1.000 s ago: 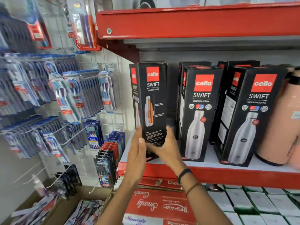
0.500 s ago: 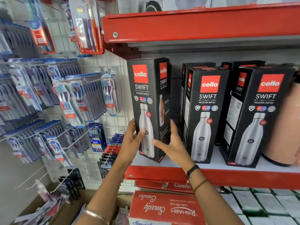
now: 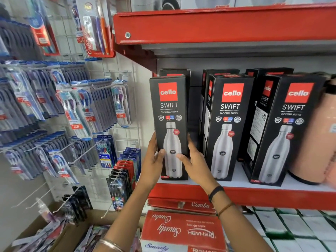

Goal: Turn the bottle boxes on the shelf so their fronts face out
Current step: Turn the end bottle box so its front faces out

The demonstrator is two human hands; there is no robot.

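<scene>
Three black bottle boxes with a red logo stand in a front row on the white shelf. The leftmost box stands upright at the shelf's left end, its front with the steel bottle picture facing me. My left hand grips its lower left side, thumb on the front. My right hand holds its lower right side, thumb on the front too. The middle box and the right box also show their fronts, both angled slightly. More black boxes stand behind them.
A peach flask stands at the shelf's right end. A red shelf hangs above. Toothbrush packs hang on a wire rack to the left. Red cartons and white boxes lie below the shelf.
Both hands have turned the leftmost box from its side panel round to its front and set it upright at the shelf's left end.
</scene>
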